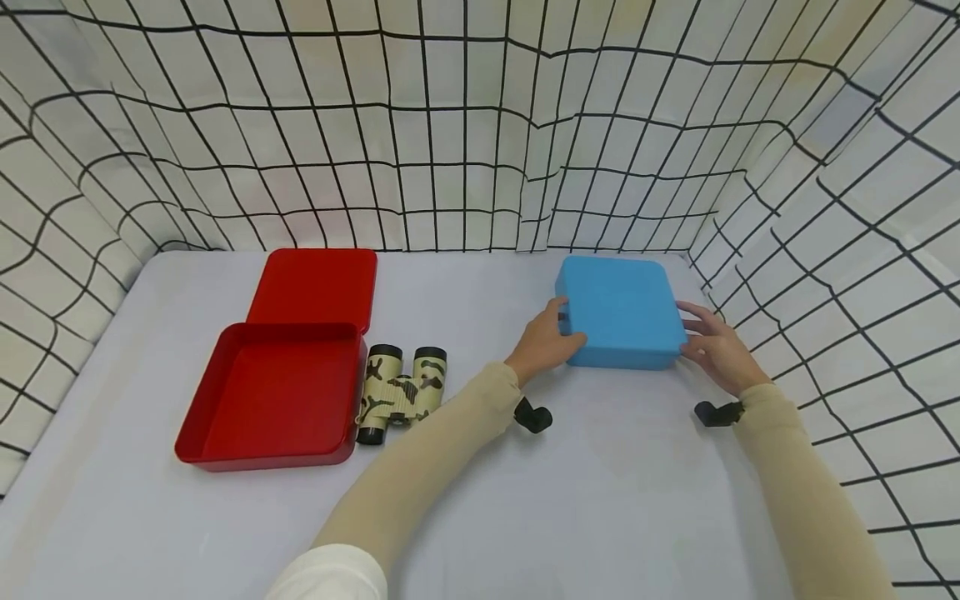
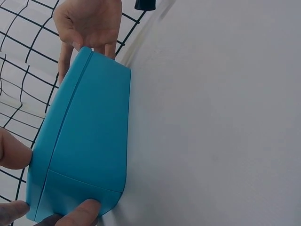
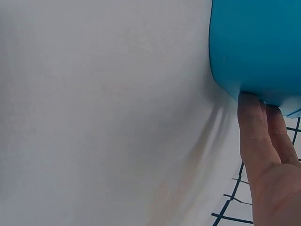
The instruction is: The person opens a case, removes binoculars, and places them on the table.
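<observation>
A closed blue plastic box (image 1: 621,312) lies at the back right of the white table, its lid seam showing in the left wrist view. My left hand (image 1: 546,337) grips the box's left end, thumb at the near edge and fingers along the side. At the opposite end, my right hand (image 1: 720,348) touches the side with fairly straight fingers (image 3: 254,127), its thumb near the front corner. What lies inside the blue box is hidden.
On the left stands an open red box (image 1: 270,462), lid folded back, nothing in it. Camouflage binoculars (image 1: 402,392) lie against its right side. A black wire grid (image 1: 465,162) rises along the table's back and sides. Black wrist mounts (image 1: 533,417) sit below both hands.
</observation>
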The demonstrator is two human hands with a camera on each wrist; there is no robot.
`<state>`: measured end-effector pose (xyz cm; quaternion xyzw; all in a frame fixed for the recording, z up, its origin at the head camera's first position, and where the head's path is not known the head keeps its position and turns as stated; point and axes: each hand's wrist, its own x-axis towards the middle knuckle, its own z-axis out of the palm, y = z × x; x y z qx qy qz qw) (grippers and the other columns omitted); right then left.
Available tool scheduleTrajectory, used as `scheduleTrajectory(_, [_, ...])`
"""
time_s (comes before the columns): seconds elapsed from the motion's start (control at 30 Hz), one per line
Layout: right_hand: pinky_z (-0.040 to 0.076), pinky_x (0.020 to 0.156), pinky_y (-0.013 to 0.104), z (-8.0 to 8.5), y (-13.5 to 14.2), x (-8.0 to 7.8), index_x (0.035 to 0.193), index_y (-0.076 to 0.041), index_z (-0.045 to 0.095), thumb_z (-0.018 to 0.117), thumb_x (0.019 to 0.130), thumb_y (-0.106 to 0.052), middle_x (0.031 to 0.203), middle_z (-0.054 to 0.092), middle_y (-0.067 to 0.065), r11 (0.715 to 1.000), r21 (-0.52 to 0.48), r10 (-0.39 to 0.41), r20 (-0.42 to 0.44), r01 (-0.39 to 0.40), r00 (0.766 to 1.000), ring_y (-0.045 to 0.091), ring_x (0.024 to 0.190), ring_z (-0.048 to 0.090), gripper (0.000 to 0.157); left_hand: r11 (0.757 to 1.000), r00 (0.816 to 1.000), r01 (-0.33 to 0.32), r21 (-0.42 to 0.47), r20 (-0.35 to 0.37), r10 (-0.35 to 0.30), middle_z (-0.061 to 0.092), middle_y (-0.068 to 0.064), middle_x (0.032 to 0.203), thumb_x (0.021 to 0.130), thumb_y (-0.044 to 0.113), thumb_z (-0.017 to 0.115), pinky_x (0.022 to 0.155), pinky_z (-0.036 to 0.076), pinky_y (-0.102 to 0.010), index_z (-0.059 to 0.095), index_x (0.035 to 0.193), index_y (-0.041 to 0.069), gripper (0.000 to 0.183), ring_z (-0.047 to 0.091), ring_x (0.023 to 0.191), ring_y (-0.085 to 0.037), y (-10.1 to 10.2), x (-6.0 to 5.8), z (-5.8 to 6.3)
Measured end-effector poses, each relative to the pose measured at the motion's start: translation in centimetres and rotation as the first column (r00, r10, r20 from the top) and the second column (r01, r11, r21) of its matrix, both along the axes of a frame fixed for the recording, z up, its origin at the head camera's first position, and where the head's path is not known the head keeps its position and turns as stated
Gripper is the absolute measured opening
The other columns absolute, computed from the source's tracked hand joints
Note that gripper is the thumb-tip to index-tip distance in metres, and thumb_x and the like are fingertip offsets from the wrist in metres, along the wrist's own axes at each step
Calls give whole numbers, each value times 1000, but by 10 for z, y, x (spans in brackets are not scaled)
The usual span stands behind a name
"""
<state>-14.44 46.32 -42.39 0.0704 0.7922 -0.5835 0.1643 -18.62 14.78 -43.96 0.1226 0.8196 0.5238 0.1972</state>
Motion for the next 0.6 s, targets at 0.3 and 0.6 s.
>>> scheduleTrajectory(0.3, [50,94,10,1,-10,2,168,-25,13,44,102,-1,171,8,21,999,-47,9,2,-9,1000,20,143,35,77,1000,1000,-16,10,14,16,43,-14,163,95,29,58,118,44,-52,23,165,16,78,47,148,-32,-9,3,-2])
scheduleTrajectory(0.6, [48,95,10,3,-18,6,167,-28,14,46,100,-2,171,7,21,998,-53,21,13,-20,1000,11,134,40,79,1000,1000,-22,-2,17,22,43,-13,163,95,30,57,118,44,-51,23,165,17,78,47,148,-31,-19,9,0])
